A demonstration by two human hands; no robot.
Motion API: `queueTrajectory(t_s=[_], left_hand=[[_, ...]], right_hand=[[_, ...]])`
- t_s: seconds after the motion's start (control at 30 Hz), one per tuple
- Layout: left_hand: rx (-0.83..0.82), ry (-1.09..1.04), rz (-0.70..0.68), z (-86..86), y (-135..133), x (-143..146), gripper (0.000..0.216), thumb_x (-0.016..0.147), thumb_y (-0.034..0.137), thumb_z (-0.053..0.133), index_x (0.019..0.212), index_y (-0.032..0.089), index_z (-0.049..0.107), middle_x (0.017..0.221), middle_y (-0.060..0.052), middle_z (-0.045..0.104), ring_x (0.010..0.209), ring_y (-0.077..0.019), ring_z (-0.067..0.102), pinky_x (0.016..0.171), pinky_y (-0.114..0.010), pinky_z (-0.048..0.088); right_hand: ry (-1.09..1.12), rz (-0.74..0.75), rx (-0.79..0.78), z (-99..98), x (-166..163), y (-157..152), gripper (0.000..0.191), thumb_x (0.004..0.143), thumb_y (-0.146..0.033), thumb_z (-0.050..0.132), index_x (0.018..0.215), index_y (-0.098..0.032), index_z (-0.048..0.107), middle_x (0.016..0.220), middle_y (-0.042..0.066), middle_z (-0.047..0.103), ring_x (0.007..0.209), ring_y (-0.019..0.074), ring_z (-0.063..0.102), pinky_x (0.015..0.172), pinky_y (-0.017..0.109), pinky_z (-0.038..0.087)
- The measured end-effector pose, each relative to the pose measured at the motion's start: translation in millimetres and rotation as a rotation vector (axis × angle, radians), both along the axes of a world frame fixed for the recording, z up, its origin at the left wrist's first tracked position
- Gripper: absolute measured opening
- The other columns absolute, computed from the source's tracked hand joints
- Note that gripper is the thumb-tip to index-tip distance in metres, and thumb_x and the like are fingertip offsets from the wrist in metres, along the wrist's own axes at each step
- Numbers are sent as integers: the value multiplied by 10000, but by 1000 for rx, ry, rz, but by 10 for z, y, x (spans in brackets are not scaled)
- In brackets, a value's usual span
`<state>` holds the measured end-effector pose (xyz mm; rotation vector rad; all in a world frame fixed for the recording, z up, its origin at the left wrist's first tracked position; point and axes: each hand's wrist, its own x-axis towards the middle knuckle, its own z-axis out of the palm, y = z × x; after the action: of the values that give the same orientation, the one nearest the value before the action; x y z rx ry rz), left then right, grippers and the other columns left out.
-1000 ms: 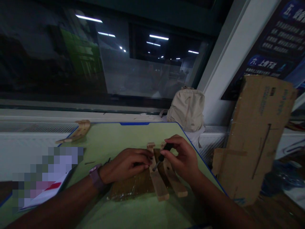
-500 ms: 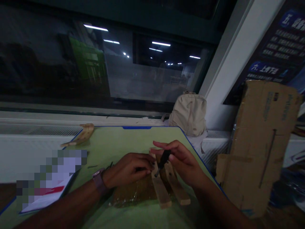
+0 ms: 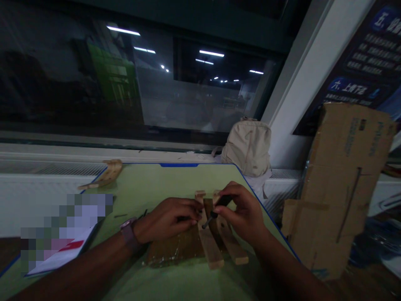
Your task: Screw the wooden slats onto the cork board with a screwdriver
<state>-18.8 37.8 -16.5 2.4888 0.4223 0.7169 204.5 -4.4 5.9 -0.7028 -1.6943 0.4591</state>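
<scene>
Two curved wooden pieces lie side by side at the middle of the green table. My left hand (image 3: 175, 217) has its fingers closed at the edge of the left wooden piece (image 3: 211, 248). In my right hand (image 3: 246, 211) is a black-handled screwdriver (image 3: 224, 200), tilted, its metal shaft pointing down and left with the tip at the face of the left piece. The right wooden piece (image 3: 234, 246), with a dark hole in it, sits below my right hand. Under both pieces is a brown, shiny, tape-covered pad (image 3: 175, 252).
A third curved wooden piece (image 3: 111, 172) rests at the table's (image 3: 140, 177) far left corner. Papers (image 3: 70, 251), partly blurred out, lie at left. A beige backpack (image 3: 247, 146) stands by the window; a tall cardboard sheet (image 3: 338, 188) stands at right. A thin dark item (image 3: 120, 216) lies left of my hands.
My right hand has curled more closely around the screwdriver, and its handle now leans further to the right. The left hand stays at the left wooden piece.
</scene>
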Motion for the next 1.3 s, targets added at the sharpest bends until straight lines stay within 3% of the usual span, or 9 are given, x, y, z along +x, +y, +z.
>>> queueTrajectory(t_s=[0.1,0.23,0.37,0.57,0.67,0.83,1.0,1.1,1.3], left_hand=[[1,14,8,39,-15,7,162,967,235,551,975,192,708,1132,-77,692,1039,-199,662,883,-258,492],[9,25,-2,75,-25,14,203,983,254,528,952,173,711,1121,-91,696,1038,-208,665,887,-260,493],[38,10,-12,51,-10,1,190,979,246,533,965,178,710,1099,-77,701,1020,-202,667,885,-261,494],[23,-1,-20,-4,19,-20,156,969,210,552,1000,184,702,1187,-77,678,1065,-195,658,911,-276,493],[37,-26,-13,-14,20,-17,141,960,209,565,988,183,700,1163,-77,689,1054,-198,665,904,-288,500],[52,3,-5,5,8,-6,150,962,201,556,945,174,703,1157,-81,691,1077,-206,655,909,-285,496],[59,24,9,60,-8,2,164,960,198,551,907,166,702,1087,-72,700,977,-194,677,825,-249,501],[43,30,-1,65,-11,-1,170,963,205,543,904,168,698,1091,-70,699,981,-195,676,833,-256,502],[47,10,5,10,-1,-18,161,968,222,546,964,181,701,1162,-74,685,1054,-198,661,899,-270,495]], right_hand=[[-80,8,92,26,-9,-37,263,832,-245,714,1079,-264,626,895,37,648,843,187,618,740,324,506],[-97,171,-31,60,-22,-93,278,958,-210,516,1217,-271,597,1149,87,675,1113,212,617,960,407,483],[15,355,-217,13,-38,-92,245,954,-243,550,1196,-265,578,1027,63,721,966,191,699,828,364,564],[-67,-59,200,5,-34,-9,334,799,-190,745,1094,-287,623,879,21,672,797,168,646,724,309,535],[-155,-69,269,48,-13,4,292,821,-201,718,1090,-275,632,861,28,663,800,181,634,711,320,529],[-31,183,-28,24,-26,-26,279,962,-222,502,1228,-270,572,1147,81,654,1052,198,649,915,404,525],[96,450,-248,7,-57,-48,207,963,-212,527,1156,-280,553,1033,37,703,938,159,698,809,343,570],[72,348,-218,-10,-56,-40,226,914,-218,614,1125,-274,556,972,24,705,883,153,703,776,314,572],[-49,-164,-12,-101,-11,-7,294,797,-291,749,1037,-265,582,842,-5,644,674,136,651,558,233,535]])
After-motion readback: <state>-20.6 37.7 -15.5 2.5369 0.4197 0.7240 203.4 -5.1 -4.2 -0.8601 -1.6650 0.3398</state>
